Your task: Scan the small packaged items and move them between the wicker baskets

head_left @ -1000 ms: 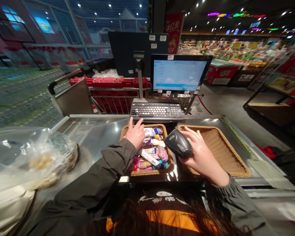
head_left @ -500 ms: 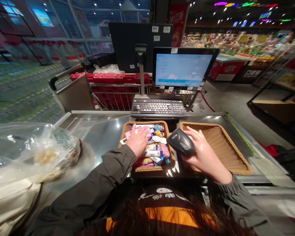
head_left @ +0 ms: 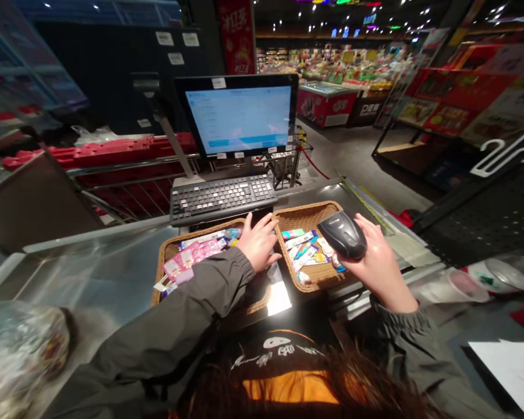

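My left hand [head_left: 258,243] hovers between two wicker baskets, its fingers spread apart with nothing visible in them. Under its sleeve, the left basket [head_left: 162,262] bears pink packets [head_left: 196,256] and other small wrapped sweets, partly hidden by my forearm. My right hand [head_left: 373,262] is wrapped round a black barcode scanner [head_left: 343,234], held above the right basket [head_left: 308,215]. Several small colourful packets [head_left: 305,253] lie loose in that right basket. The scanner covers part of its contents.
Behind the baskets are a black keyboard [head_left: 222,198] and a lit monitor [head_left: 242,119]. A plastic bag [head_left: 21,349] sits on the steel counter at left. Paper cups [head_left: 458,285] and white sheets [head_left: 506,366] are at right. Red crates [head_left: 87,151] fill a trolley beyond.
The view has turned right. My left hand has moved from the left basket toward the right one, where several packets now lie. The scanner stays in my right hand.
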### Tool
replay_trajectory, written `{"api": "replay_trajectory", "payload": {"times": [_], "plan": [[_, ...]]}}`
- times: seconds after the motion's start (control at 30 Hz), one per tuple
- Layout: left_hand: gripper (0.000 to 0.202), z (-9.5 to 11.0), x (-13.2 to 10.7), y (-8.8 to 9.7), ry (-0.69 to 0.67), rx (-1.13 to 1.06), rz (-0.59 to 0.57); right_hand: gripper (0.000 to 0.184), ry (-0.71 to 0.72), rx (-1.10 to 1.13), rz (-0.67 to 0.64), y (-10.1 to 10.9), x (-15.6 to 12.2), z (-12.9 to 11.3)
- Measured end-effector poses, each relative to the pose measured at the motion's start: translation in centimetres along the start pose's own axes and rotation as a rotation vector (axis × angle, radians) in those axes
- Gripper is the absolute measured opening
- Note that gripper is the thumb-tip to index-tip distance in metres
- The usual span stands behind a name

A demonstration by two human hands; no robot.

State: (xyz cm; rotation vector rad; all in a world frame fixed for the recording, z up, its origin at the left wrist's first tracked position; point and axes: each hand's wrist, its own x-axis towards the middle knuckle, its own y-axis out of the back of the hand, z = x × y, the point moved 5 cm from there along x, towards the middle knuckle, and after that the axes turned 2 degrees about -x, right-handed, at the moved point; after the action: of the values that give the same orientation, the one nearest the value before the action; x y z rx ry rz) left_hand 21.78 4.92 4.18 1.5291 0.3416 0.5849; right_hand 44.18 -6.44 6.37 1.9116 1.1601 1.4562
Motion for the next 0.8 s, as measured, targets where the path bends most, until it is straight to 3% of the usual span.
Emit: {"api": "replay_trajectory", "payload": {"times": [0.2,0.33,0.47,0.67,0.8], "plan": [[0.038,1.7,7.4,-6.0,-0.032,0.003,-0.153,0.043,-0.052,-0.006,0.031,1.0,-1.3,3.1],[0.034,1.1,11.1,-10.1,0.023,-0.017,-0.236,0.047,-0.097,0.017,0.037,1.3,-1.3,4.8],[0.020,0.3,13.7,-12.6,0.039,-0.087,-0.244,0.049,-0.131,0.038,0.022,1.4,-1.0,6.1],[0.023,0.1,16.6,-15.8,-0.002,-0.414,-0.241,0.055,-0.166,0.068,-0.024,0.8,-0.1,7.6],[0.022,-0.3,17.6,-18.0,0.122,-0.755,-0.163,0.052,-0.166,0.068,-0.035,0.3,0.4,8.4]]}}
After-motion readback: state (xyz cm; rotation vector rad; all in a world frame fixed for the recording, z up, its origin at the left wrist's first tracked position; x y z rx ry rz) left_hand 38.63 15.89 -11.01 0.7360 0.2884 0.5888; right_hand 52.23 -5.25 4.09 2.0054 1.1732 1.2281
